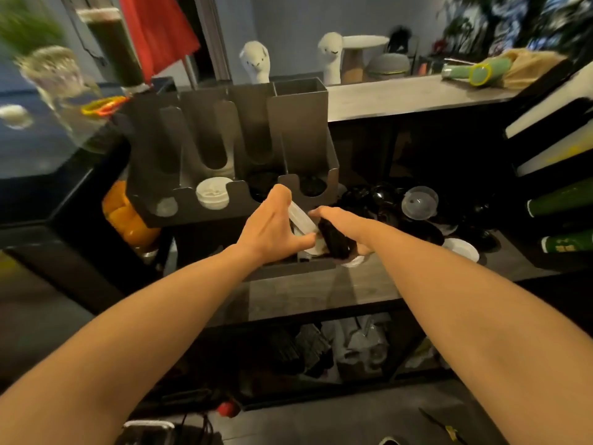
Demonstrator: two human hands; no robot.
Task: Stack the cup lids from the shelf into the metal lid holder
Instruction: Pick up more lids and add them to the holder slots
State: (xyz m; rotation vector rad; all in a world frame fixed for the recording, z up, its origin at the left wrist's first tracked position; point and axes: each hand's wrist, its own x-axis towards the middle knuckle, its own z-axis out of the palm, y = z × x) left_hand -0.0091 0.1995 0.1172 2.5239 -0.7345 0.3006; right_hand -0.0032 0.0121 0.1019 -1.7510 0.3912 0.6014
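While both forearms stretch forward over the shelf [353,284], the left hand [272,226] grips a pale lid stack [300,216] between its spread fingers and thumb. Touching or almost touching it, the right hand [335,218] has its fingers curled round a bunch of black lids [335,244]. Both bundles hang just above the shelf, in front of the metal lid holder [298,130].

Farther right on the shelf lie more lids: a dark heap [378,200], a clear dome lid [419,202] and a white lid [462,248]. The holder's four slots hold little. White lids [213,194] sit low in the second slot, and dark ones seem to lie in the two on the right.

The step in hand looks like carrying gathered lids to the holder. The next move probably calls for lifting each bundle over a slot of matching colour, squaring it flat, then lowering it down the channel.
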